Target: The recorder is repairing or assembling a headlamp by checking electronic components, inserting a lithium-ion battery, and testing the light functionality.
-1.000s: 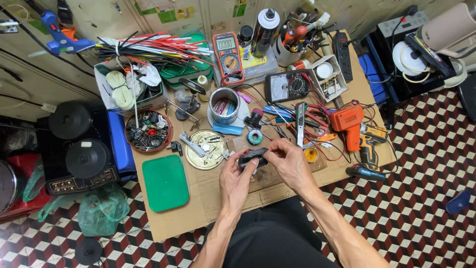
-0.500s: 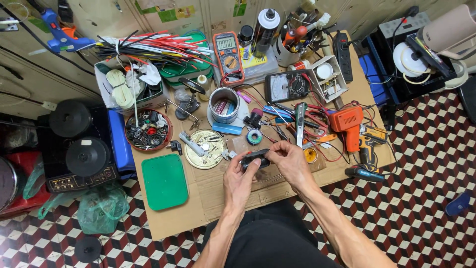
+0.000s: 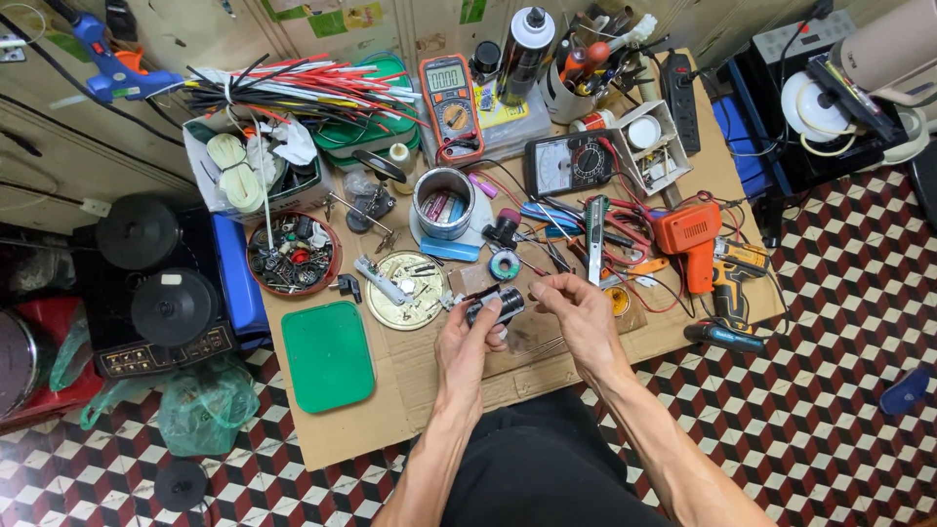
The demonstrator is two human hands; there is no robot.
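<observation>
A small dark cylinder part (image 3: 496, 305) is held just above the cardboard table top (image 3: 429, 390), gripped by the fingers of the left hand (image 3: 464, 342), while something too small to make out is pinched at its end by the right hand (image 3: 576, 312) — a fiddly fitting step, it seems. A steady, gentle touch is likely needed next. Close by, a solder spool (image 3: 505, 264), a round brass plate (image 3: 408, 290), a green tray (image 3: 328, 355) and an orange tool (image 3: 689, 234) are crowded around — little free room is left.
</observation>
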